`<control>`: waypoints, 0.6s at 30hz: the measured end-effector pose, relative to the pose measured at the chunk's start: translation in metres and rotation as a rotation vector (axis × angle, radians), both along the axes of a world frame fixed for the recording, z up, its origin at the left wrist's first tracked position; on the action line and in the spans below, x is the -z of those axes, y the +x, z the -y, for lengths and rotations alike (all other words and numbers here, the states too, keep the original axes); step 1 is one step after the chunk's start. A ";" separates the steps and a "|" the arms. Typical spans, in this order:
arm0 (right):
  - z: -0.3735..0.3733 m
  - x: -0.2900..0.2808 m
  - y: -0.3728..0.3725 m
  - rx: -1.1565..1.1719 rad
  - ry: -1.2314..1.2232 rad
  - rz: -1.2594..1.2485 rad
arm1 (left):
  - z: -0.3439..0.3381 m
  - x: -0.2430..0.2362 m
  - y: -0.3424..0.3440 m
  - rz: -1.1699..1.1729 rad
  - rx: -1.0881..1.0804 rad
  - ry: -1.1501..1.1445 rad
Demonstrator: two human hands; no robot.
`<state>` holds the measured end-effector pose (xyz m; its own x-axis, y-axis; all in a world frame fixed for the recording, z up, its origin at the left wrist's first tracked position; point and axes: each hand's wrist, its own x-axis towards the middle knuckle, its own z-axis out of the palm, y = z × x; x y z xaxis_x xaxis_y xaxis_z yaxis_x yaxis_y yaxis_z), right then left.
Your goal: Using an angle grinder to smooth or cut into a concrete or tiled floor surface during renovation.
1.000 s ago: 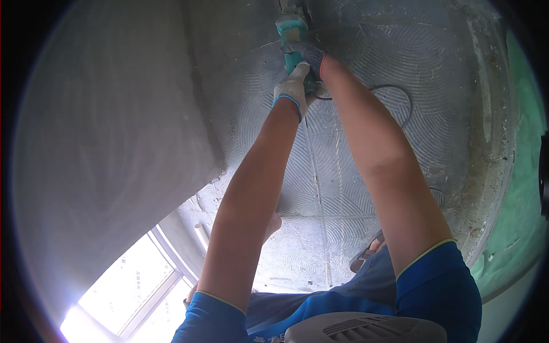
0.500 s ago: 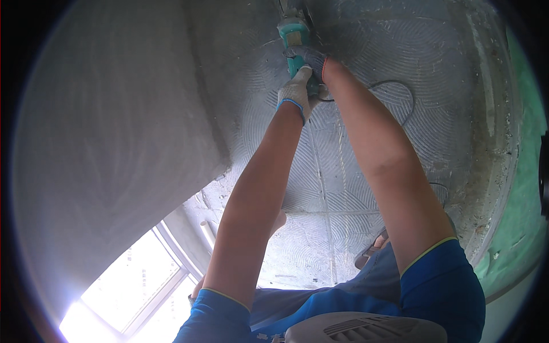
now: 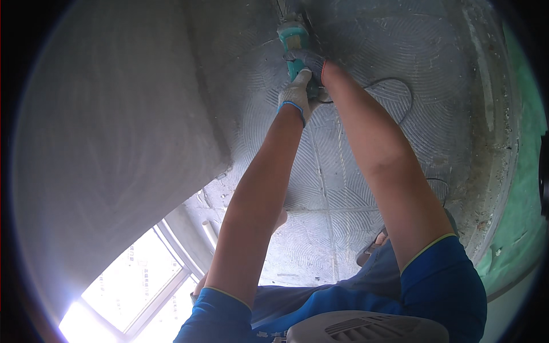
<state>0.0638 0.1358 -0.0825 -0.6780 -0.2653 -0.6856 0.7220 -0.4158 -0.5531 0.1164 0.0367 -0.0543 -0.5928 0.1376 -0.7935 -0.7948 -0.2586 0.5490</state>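
Near the top of the head view, a teal corded power tool (image 3: 294,39) points away from me against the ridged grey surface. Its body is slim with a grey front end; the working tip is too dark to make out. My left hand (image 3: 294,94), in a whitish knit glove with a blue cuff, is closed around the rear of the tool. Just ahead of it, my right hand (image 3: 310,58), in a grey glove with an orange cuff, wraps the middle of the body. The fingers are partly hidden. A dark cord (image 3: 411,102) loops out to the right.
A smooth grey wall (image 3: 114,126) fills the left, with a bright window (image 3: 134,280) below it. A white pipe (image 3: 209,234) lies near the window. Combed ridges and straight seams mark the floor (image 3: 303,171). Green wall surface (image 3: 523,188) borders the right edge.
Both hands keep their grip on the power tool, which stays in nearly the same place. The cord loop has shifted very slightly.
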 end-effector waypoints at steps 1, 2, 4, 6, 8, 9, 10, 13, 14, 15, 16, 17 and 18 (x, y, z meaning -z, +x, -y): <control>-0.001 0.013 -0.001 0.025 0.035 -0.049 | -0.003 0.001 0.000 0.008 0.006 -0.009; 0.000 0.015 -0.001 0.046 0.063 -0.095 | -0.003 0.000 0.001 0.019 0.008 -0.026; -0.001 0.020 0.003 0.043 0.051 -0.082 | -0.003 0.000 0.004 0.019 0.012 -0.026; 0.002 0.019 0.005 0.038 0.034 -0.072 | 0.000 0.000 0.005 0.016 0.013 -0.030; 0.004 0.016 0.007 0.039 0.080 -0.057 | 0.002 0.002 0.007 0.026 0.015 -0.066; 0.005 0.015 0.007 0.038 0.078 -0.058 | 0.004 0.004 0.007 0.026 0.014 -0.068; 0.005 0.013 0.007 0.041 0.081 -0.052 | 0.005 0.005 0.007 0.024 0.008 -0.056; 0.001 0.020 0.008 0.048 0.083 -0.053 | 0.000 0.006 0.009 0.030 -0.001 -0.020; 0.003 0.017 0.010 0.045 0.067 -0.061 | 0.001 0.005 0.010 0.039 -0.010 -0.010; 0.005 0.013 0.012 0.043 0.062 -0.058 | 0.003 0.004 0.012 0.042 -0.013 -0.014; 0.005 0.009 0.015 0.045 0.051 -0.056 | 0.005 0.002 0.014 0.030 -0.005 -0.016; 0.002 0.003 0.018 0.051 0.046 -0.055 | 0.003 0.001 0.016 0.017 0.007 -0.011; 0.001 0.008 0.018 0.053 0.049 -0.054 | 0.001 -0.001 0.018 0.018 0.009 -0.009</control>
<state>0.0820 0.1350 -0.0901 -0.7267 -0.1953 -0.6586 0.6680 -0.4244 -0.6113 0.1345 0.0359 -0.0531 -0.5773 0.1354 -0.8052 -0.8068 -0.2465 0.5370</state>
